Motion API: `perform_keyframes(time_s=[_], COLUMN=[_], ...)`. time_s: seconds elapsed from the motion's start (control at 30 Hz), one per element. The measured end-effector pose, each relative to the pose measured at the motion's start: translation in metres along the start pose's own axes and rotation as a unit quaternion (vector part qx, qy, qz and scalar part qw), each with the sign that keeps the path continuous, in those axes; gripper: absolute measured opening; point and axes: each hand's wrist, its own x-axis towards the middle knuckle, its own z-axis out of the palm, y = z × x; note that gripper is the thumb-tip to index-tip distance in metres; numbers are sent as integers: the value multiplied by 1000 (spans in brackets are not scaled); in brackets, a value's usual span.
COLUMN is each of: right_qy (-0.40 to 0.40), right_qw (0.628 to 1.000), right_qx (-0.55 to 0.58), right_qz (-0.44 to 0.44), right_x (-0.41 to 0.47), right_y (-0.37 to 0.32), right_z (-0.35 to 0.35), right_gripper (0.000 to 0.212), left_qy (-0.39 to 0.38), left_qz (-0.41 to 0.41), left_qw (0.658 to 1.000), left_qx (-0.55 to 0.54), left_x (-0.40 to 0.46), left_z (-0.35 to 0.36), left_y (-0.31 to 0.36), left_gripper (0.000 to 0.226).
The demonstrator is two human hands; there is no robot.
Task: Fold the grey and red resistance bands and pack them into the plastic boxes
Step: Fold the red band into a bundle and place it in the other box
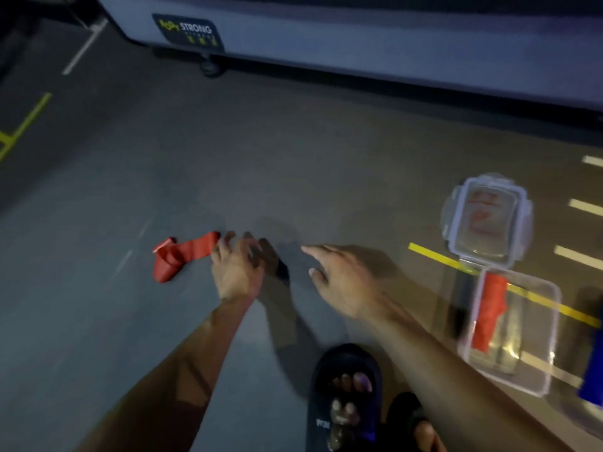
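A loose red resistance band (pixel 182 256) lies crumpled on the dark floor, left of centre. My left hand (pixel 235 265) hovers at its right end with fingers spread, the fingertips at or just short of the band. My right hand (pixel 339 278) reaches forward beside it, fingers straight, holding nothing. A dark blurred shape (pixel 277 265) between the hands could be the grey band or a shadow. At the right stands an open clear plastic box (pixel 535 337) with a folded red band (pixel 489 314) inside. Beyond it is a clear lid or second box with clips (pixel 486 220), showing some red.
My sandalled feet (pixel 346 396) are at the bottom centre. A grey machine base with a "STRONG" label (pixel 189 31) runs along the top. Yellow floor tape (pixel 434 256) passes under the box. A blue object (pixel 592 370) sits at the right edge.
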Motion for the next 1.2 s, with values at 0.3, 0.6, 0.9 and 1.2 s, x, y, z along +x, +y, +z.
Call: perform_keyframes(time_s=[0.3, 0.6, 0.9, 1.2], right_qy=[-15, 23, 135, 256], right_qw=[1000, 998, 987, 951], right_qx=[-15, -47, -85, 111], right_qz=[20, 28, -21, -136], right_x=[5, -57, -159, -244], right_y=[-2, -9, -103, -244], right_z=[11, -27, -151, -230], right_gripper=[61, 49, 42, 34], left_qy=[-93, 26, 46, -47], left_qz=[-109, 56, 71, 369], left_qw=[989, 991, 933, 868], left_qx=[37, -120, -350, -328], left_x=[24, -32, -101, -183], left_z=[-14, -56, -204, -394], left_y=[-57, -7, 63, 145], left_gripper=[65, 34, 16, 23])
